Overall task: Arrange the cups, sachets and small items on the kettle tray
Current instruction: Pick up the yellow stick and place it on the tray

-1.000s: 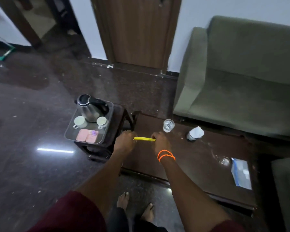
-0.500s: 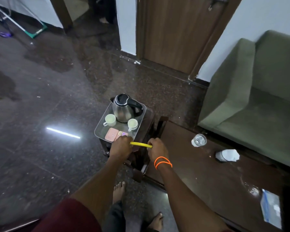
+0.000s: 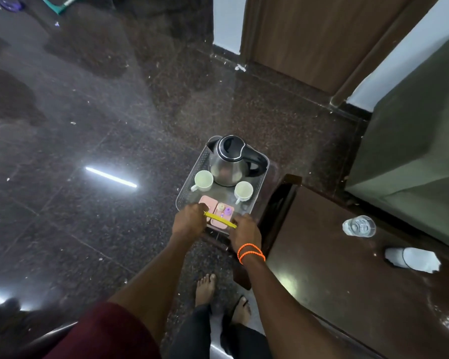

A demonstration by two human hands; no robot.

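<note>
Yellow stick (image 3: 220, 220) pinched at each end by left hand (image 3: 189, 222) and right hand (image 3: 245, 233), held over pink sachets (image 3: 217, 211) at near edge of tray (image 3: 189, 182); kettle (image 3: 231, 161) behind two cups (image 3: 203, 180).

Dark table (image 3: 360, 294) beside green sofa (image 3: 412, 151).
On table: upright glass (image 3: 359, 226), white item lying on side (image 3: 412, 260). Behind: wooden door (image 3: 309, 35), speckled floor (image 3: 88, 99) with strip-light glare.

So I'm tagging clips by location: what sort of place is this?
Probably a hotel or guest room: a kettle with two cups on a tray, and a green sofa beside a low wooden table.
</note>
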